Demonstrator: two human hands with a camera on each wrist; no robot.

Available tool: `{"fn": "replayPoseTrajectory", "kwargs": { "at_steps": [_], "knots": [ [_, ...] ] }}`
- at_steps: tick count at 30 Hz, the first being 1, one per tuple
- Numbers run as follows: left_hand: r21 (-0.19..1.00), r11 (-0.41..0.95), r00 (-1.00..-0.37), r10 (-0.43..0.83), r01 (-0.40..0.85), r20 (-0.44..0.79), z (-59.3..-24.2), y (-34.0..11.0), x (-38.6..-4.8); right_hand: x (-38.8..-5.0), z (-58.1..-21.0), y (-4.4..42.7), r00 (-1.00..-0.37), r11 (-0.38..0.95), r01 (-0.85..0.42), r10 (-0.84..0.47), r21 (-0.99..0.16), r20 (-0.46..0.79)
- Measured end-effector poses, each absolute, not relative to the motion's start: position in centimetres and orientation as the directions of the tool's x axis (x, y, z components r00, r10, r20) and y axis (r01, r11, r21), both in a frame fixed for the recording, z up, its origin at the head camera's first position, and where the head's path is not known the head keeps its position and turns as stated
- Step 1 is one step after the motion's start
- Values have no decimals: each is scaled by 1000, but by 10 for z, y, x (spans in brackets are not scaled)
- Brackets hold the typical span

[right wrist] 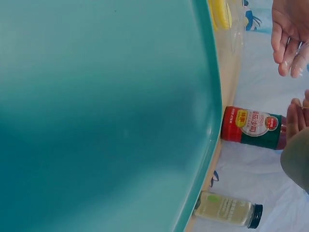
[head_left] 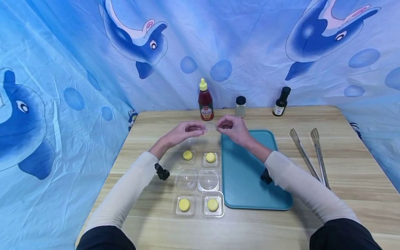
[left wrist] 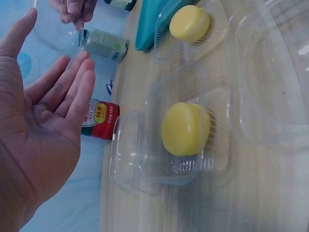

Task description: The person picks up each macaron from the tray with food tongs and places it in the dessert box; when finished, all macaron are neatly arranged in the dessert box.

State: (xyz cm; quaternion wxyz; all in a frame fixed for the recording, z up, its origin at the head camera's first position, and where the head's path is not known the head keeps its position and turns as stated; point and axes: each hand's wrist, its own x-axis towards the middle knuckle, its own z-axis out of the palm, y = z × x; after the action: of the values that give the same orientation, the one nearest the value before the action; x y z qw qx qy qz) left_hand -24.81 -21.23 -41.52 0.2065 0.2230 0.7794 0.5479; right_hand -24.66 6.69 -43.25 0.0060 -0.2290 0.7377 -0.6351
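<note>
Both hands are raised above the far part of the table, facing each other. A clear plastic lid spans the space between them. My left hand holds one side between thumb tip and nearly straight fingertips. My right hand pinches the other side with bent fingers. Below lie clear containers with round yellow pieces: the far left piece and far right piece, the near left piece and near right piece. The near containers' domed lids lie folded back.
A teal tray lies right of the containers, with metal tongs farther right. Along the back stand a red sauce bottle, a black-capped jar and a dark bottle.
</note>
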Motion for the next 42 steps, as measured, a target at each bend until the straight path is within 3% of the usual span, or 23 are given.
{"fn": "replayPoseTrajectory", "kwargs": {
  "at_steps": [9, 17, 28, 38, 42],
  "knots": [
    [898, 371, -869, 494, 238, 26, -426, -215, -241, -237, -431, 75, -865, 194, -240, -487, -951, 119],
    [833, 477, -901, 430, 279, 55, -430, -214, -227, -233, -436, 77, -856, 231, -255, -506, -939, 108],
    [734, 534, -856, 502, 419, 122, -433, -216, -215, -223, -448, 83, -838, 287, -374, -512, -882, 189],
    [475, 640, -777, 605, 605, 174, -441, -216, -205, -211, -457, 84, -772, 423, -546, -588, -723, 239],
    [419, 667, -773, 615, 616, 158, -443, -215, -200, -207, -461, 83, -749, 457, -593, -615, -663, 246]
  ]
}}
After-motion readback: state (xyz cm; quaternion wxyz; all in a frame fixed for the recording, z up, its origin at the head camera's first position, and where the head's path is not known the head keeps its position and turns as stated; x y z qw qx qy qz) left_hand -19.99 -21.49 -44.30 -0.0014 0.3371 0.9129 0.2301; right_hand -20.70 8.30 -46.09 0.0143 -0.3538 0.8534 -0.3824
